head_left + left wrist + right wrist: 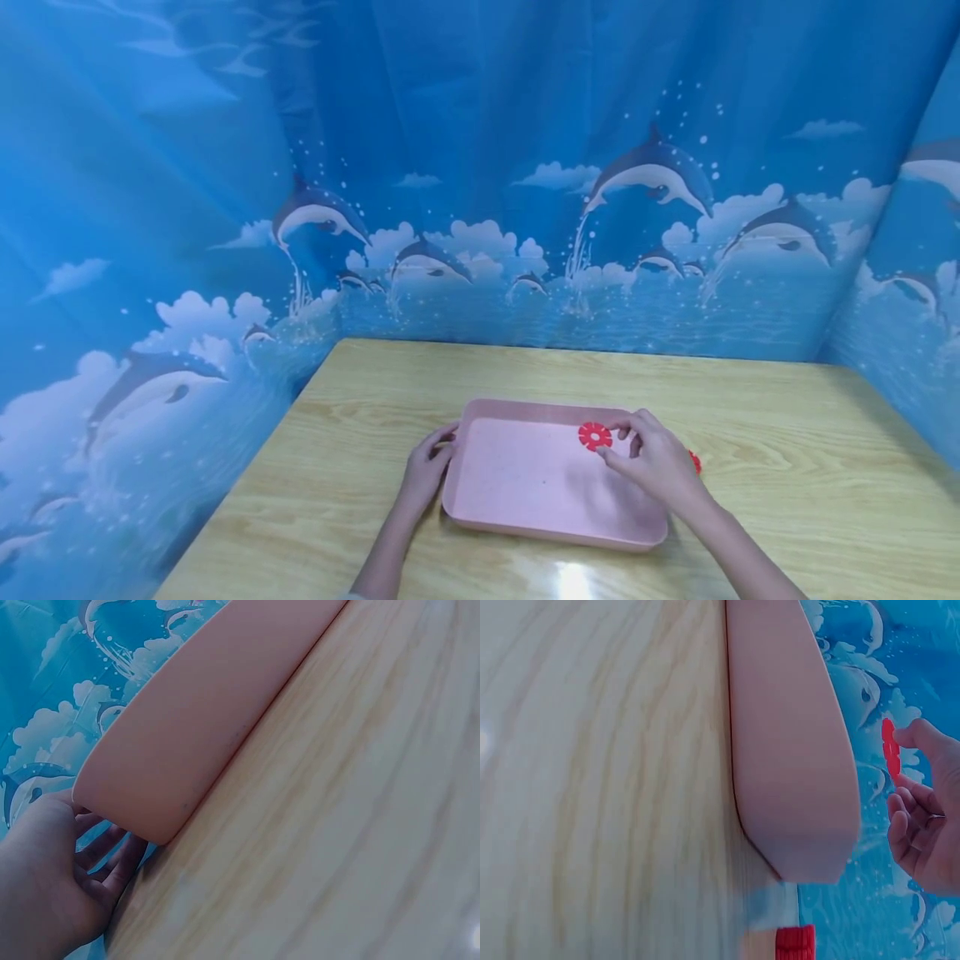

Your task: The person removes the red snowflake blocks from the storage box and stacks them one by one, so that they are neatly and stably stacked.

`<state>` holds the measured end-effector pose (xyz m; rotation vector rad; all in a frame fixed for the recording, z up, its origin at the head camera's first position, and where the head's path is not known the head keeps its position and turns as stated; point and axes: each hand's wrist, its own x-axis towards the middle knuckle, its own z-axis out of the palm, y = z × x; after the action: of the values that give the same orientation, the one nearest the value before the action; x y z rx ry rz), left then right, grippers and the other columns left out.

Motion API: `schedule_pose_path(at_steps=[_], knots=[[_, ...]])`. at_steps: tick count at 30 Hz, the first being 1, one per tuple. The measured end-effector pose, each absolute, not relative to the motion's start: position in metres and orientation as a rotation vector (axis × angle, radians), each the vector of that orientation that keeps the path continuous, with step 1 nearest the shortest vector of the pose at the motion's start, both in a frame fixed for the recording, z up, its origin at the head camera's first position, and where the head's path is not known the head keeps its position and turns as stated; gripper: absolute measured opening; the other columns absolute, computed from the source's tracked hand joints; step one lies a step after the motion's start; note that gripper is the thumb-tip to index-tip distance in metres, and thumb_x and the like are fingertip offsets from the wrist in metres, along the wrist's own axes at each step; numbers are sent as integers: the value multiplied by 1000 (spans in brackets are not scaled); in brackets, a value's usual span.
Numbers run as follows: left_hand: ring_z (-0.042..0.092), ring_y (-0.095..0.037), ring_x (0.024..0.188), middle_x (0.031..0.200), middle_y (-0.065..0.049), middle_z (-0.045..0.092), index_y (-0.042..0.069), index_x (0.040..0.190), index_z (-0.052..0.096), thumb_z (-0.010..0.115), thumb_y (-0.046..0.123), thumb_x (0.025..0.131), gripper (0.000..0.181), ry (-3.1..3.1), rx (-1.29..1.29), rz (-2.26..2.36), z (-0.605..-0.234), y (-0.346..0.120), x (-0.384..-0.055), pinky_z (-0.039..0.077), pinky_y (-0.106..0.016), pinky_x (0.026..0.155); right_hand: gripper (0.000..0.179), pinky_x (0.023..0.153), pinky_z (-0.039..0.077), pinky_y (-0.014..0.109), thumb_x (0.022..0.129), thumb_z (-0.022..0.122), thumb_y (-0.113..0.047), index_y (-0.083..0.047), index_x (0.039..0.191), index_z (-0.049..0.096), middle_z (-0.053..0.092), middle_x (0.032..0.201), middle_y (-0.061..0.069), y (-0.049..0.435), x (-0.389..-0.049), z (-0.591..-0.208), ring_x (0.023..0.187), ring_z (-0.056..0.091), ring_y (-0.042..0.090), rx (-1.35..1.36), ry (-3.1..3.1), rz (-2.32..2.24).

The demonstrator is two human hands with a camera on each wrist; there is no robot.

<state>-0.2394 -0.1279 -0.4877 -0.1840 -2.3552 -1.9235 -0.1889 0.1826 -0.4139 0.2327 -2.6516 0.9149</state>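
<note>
A shallow pink tray (517, 475) lies on the wooden table. My left hand (427, 471) holds its left edge with bent fingers; in the left wrist view that hand (56, 870) is at the tray's end wall (187, 727), and some fingertips are hidden behind it. Above the tray's right part, my right hand (660, 462) pinches a red notched plastic disc (595, 437) between thumb and finger. Seen edge-on in the right wrist view, the disc (891, 750) is clear of the tray. Several more red discs (695, 462) are stacked just right of the tray, partly hidden by the right hand.
The wooden table (787, 450) extends on all sides of the tray. A blue curtain (480, 167) printed with dolphins hangs behind the table and along its left and right sides. In the right wrist view, the red stack (795, 943) stands near the tray's corner.
</note>
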Motion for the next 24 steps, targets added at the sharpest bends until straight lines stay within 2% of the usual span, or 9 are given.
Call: schedule_pose_path(at_steps=[6, 14, 18, 24], knots=[[57, -31, 97, 111, -19, 56, 1, 123, 56, 55, 13, 90, 34, -2367, -157, -1911, -489, -127, -241, 51, -35, 80, 31, 49, 42, 22, 72, 74, -14, -3, 99, 64, 52, 84, 1, 206, -180, -413, 65, 48, 12, 207, -2611, 907], [57, -31, 97, 111, -18, 56, 2, 123, 56, 56, 12, 90, 35, -2356, -156, -1926, -491, -127, -243, 50, -36, 80, 37, 44, 41, 22, 75, 76, -22, -2, 103, 63, 51, 88, 5, 230, -173, -415, 63, 49, 12, 138, -2627, 912], [57, -30, 96, 111, -18, 56, 2, 123, 56, 55, 12, 90, 34, -2356, -145, -1928, -491, -127, -243, 51, -35, 80, 37, 44, 40, 22, 75, 76, -20, -1, 103, 63, 51, 87, 5, 240, -171, -418, 65, 48, 14, 92, -2625, 881], [58, -30, 96, 109, -19, 57, -2, 122, 56, 55, 11, 90, 34, -2339, -169, -1923, -491, -127, -242, 50, -31, 80, 34, 48, 39, 23, 74, 76, -18, -3, 101, 63, 51, 86, 4, 254, -169, -424, 63, 47, 9, 72, -2583, 863]])
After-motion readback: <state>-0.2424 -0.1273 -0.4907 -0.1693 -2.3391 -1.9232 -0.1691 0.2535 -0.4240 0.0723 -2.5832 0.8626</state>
